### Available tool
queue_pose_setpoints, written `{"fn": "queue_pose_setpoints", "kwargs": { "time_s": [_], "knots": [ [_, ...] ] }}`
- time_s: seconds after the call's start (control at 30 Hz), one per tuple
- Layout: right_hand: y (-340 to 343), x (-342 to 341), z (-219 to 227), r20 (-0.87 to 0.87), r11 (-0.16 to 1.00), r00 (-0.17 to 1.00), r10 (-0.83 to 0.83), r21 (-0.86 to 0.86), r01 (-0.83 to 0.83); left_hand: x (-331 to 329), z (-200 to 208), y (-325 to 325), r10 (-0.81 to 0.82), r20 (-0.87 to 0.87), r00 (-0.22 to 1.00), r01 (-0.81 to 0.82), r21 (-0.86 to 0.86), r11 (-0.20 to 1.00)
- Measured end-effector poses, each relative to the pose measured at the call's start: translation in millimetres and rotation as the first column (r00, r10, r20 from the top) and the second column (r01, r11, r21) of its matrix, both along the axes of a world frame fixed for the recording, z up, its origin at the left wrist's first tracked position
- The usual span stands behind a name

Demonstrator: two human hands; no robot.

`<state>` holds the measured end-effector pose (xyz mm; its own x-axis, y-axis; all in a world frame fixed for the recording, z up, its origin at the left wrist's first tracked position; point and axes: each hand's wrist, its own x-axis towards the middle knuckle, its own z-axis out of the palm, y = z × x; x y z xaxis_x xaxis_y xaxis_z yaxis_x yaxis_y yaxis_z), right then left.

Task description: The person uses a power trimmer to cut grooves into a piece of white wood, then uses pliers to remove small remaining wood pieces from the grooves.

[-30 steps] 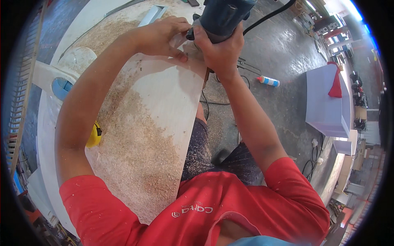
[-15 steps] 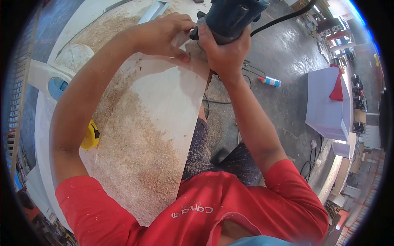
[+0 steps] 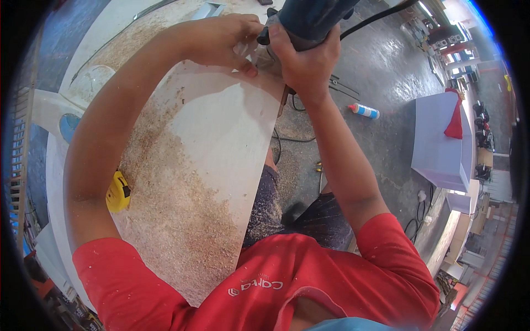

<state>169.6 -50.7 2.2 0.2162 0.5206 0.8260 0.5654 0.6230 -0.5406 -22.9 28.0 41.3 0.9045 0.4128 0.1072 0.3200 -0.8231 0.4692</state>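
My right hand (image 3: 309,69) is wrapped round the lower body of a dark blue trim router (image 3: 312,21), which stands over the edge of a white board (image 3: 221,124). My left hand (image 3: 221,43) curls round the base side of the router, fingertips near its black knob and the thumb low by the board. The router's bit and the exact hold of my left fingertips are hidden. Sawdust (image 3: 176,204) covers much of the board's near and left part. Beside my left forearm lies a yellow tape measure (image 3: 118,193), partly covered by the arm.
A black power cord (image 3: 378,22) runs from the router to the upper right. On the grey floor lies a white-and-blue tube (image 3: 365,111) with a red cap. Further right stands a white box-shaped cabinet (image 3: 441,135) with a red cloth (image 3: 454,118) on it. My legs are beneath the board's edge.
The router and both hands have shifted slightly upward in view. My left arm has moved a little left and up. Both hands keep their places on the tool.
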Motion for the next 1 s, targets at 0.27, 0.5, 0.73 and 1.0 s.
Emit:
{"fn": "queue_pose_setpoints", "kwargs": {
  "time_s": [0.27, 0.5, 0.73, 1.0],
  "knots": [
    [-5, -6, 17, -0.036, 0.996, 0.999, 0.024, -0.081, -0.027, 0, -2, -2, 0.008, 0.001, 1.000, -0.008, 0.010, 1.000],
    [-7, -5, 37, -0.062, 0.973, 0.997, -0.044, -0.229, 0.028, 5, 12, 4, 0.099, -0.229, 0.968, -0.150, -0.217, 0.964],
    [0, -1, 64, -0.263, 0.868, 0.964, -0.029, -0.485, -0.106, 11, 32, 20, 0.110, -0.315, 0.943, -0.200, -0.269, 0.942],
    [2, 3, 30, -0.030, 0.994, 0.999, -0.038, -0.100, 0.034, 13, 24, -1, 0.145, -0.276, 0.950, -0.216, -0.245, 0.945]
  ]
}}
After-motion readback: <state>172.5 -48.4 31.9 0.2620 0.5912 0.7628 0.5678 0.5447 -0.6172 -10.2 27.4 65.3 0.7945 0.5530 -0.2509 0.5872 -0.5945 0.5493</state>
